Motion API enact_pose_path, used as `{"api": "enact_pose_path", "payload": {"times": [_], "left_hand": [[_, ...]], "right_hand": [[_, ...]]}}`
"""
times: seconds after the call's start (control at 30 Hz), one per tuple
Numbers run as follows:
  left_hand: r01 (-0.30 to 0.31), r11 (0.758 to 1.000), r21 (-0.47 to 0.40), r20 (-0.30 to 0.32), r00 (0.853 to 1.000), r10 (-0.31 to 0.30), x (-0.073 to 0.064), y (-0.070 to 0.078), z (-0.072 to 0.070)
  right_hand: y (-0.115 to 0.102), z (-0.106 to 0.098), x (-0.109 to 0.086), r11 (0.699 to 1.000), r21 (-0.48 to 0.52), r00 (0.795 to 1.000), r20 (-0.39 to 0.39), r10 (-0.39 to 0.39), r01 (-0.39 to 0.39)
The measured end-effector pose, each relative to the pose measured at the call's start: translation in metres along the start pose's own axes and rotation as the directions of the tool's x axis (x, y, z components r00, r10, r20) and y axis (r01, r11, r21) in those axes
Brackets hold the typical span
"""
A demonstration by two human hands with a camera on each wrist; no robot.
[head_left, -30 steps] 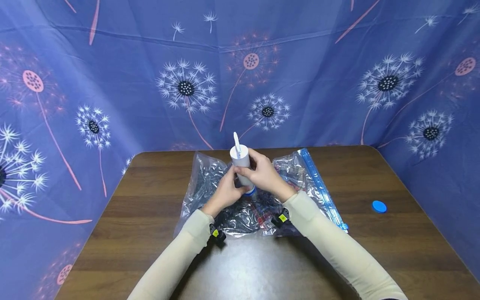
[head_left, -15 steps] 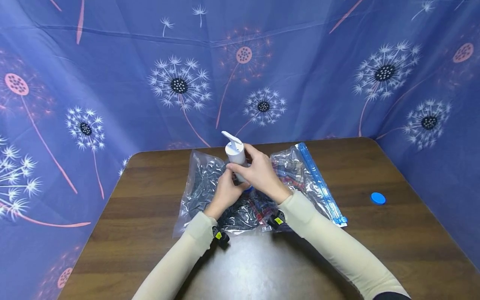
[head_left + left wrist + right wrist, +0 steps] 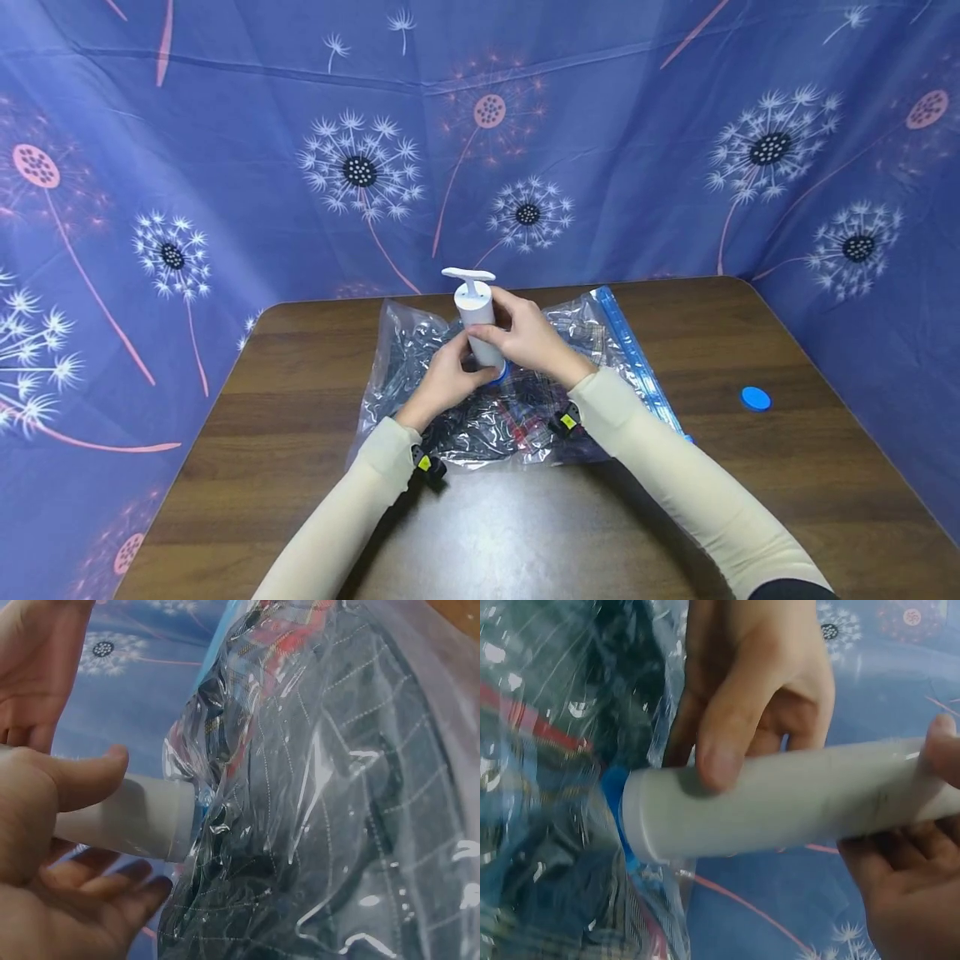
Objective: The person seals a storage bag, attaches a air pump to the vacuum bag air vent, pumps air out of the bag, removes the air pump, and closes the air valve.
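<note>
A white hand pump (image 3: pixel 476 312) stands a little tilted on the blue valve (image 3: pixel 615 787) of a clear vacuum storage bag (image 3: pixel 401 350). Its T-shaped handle (image 3: pixel 468 274) rises a short way above the barrel top. My right hand (image 3: pixel 534 340) grips the upper barrel between thumb and fingers. Lower down, my left hand (image 3: pixel 446 377) holds the barrel close to its base; the left thumb (image 3: pixel 94 780) lies along it while the other fingers reach around the far side. Dark stitched fabric (image 3: pixel 337 795) and red plaid cloth (image 3: pixel 281 649) show through the wrinkled plastic.
A blue round cap (image 3: pixel 756 398) lies on the wooden table (image 3: pixel 292 400), right of the bag. The bag's blue zip strip (image 3: pixel 630 354) runs along its right side. Blue dandelion-print cloth (image 3: pixel 442 183) hangs behind the table and at both sides.
The pump's handle has turned from edge-on to broadside, seen from the head. Both hands have stayed at the barrel with small shifts. The head view has also shifted slightly.
</note>
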State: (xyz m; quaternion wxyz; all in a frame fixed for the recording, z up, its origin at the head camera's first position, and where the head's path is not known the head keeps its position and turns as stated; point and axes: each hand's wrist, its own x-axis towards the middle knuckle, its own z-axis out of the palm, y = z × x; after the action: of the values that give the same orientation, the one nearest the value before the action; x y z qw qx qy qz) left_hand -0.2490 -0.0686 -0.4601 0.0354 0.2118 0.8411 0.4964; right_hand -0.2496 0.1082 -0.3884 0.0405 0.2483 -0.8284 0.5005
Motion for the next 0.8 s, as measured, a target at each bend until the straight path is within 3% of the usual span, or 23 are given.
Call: {"api": "enact_pose_path", "payload": {"times": [0.17,0.37,0.6,0.8], "left_hand": [[-0.025,0.998,-0.053,0.019,0.999,0.026,0.0,0.003,0.003],[-0.049,0.998,-0.046,-0.037,0.998,0.047,-0.003,0.005,0.01],[-0.046,0.998,0.031,-0.118,0.992,0.05,-0.009,0.006,0.018],[-0.042,0.997,0.072,-0.222,0.973,0.057,-0.011,0.006,0.02]], "right_hand": [[0.003,-0.005,0.003,1.0,0.018,0.998,0.056,-0.017,0.016],[0.002,-0.002,-0.002,0.999,0.039,0.999,0.046,-0.017,0.015],[0.002,0.012,-0.015,0.999,-0.036,0.995,-0.085,-0.044,0.041],[-0.003,0.024,-0.016,0.994,-0.056,0.964,-0.244,-0.104,0.093]]}}
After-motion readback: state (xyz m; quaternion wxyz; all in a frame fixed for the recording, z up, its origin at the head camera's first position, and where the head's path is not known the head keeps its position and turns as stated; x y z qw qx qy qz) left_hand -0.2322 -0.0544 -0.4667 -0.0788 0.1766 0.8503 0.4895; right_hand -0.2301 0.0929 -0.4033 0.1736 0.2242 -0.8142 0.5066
